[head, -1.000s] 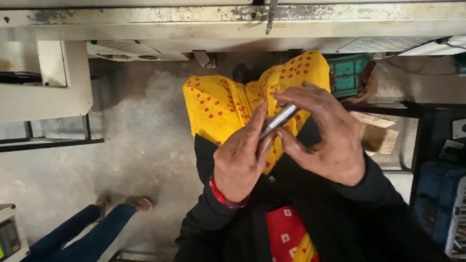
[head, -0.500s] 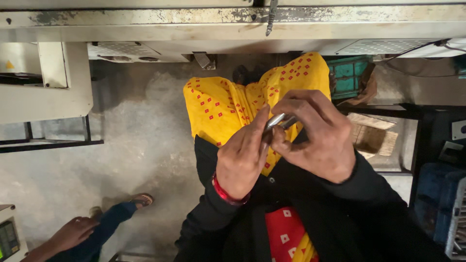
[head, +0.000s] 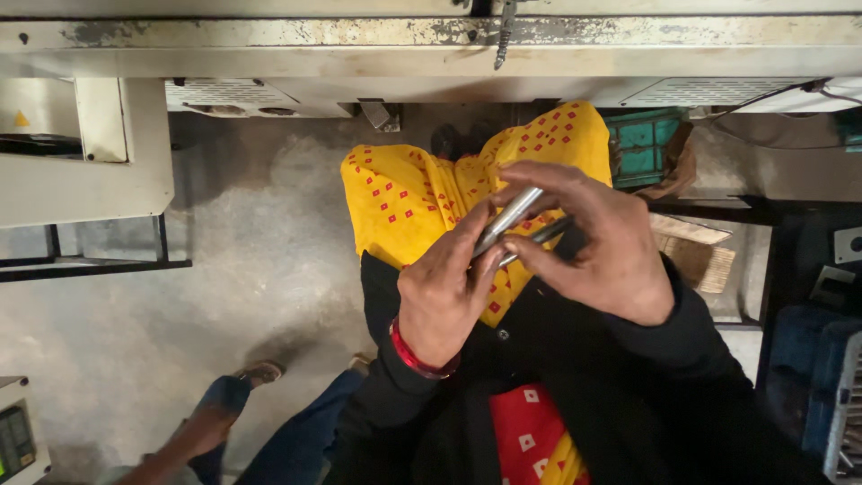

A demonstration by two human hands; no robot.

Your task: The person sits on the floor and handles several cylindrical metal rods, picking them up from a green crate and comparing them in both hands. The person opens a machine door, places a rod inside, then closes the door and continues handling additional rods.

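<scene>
So we've got both hands up in front of us over the yellow dotted cloth, working two slim metal rods. The shiny rod sits pinched between our left hand and the fingertips of our right hand, tilted up toward the right. The darker rod lies just under it, nearly touching, running back into the right palm. Both hands are closed narrowly around the rods, fingers curled, nothing loose.

How far along? Hard to call. The rods are side by side, not visibly joined or slotted into anything, so we'd guess we're mid-handling, with whatever fitting or sorting there is not finished yet.

Labels and boxes around the grip: far up-left of it, a small yellow triangular sticker on the cream machine housing. Up-right of it, a green plastic crate. Right of it, a flat brown woven-looking piece, can't tell if it's packaging. Far lower-left, a little green display panel. Below-left, someone else's jeans leg and sandal on the concrete floor.
</scene>
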